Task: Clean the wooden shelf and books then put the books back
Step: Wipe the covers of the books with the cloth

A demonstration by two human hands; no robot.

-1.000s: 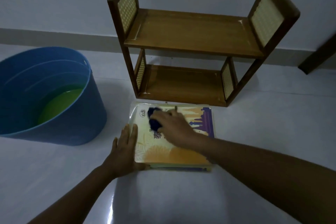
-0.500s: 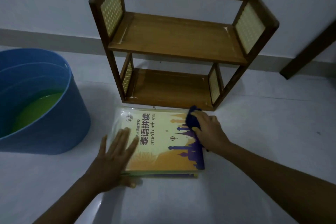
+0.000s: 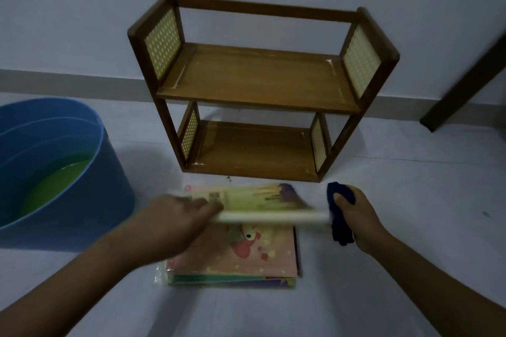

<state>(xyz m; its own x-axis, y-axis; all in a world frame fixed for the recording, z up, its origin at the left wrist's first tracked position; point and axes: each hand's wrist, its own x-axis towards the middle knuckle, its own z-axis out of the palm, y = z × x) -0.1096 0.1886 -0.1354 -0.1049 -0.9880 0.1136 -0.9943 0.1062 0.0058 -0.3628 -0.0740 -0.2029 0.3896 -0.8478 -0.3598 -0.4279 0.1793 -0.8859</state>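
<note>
Books lie in a small stack (image 3: pixel 232 262) on the pale floor (image 3: pixel 410 200) between the two hands, and the top one showing — a pink-covered book (image 3: pixel 246 252) with a cartoon figure — sits flat just under the left forearm. Above it a yellow book (image 3: pixel 254 200), blurred, is tilted up off the stack, its pale edge running across from one hand to the other. The left hand (image 3: pixel 175 216) grips that yellow book at its left end, fingers curled over the cover. The right hand (image 3: pixel 356 221), at the book's right end, is closed around a dark blue cloth (image 3: pixel 338 216) that bulges above the thumb and hangs below the fist; whether the cloth touches the book's edge I cannot tell. Just beyond both hands stands the wooden shelf (image 3: pixel 260 82) — two tiers, woven cane side panels, both boards bare — against the wall (image 3: pixel 82 8). Left of the left hand, well apart from the stack, is a blue plastic tub (image 3: pixel 90 200) holding greenish liquid. A dark wooden leg (image 3: pixel 462 82) slants in beyond the right hand.
</note>
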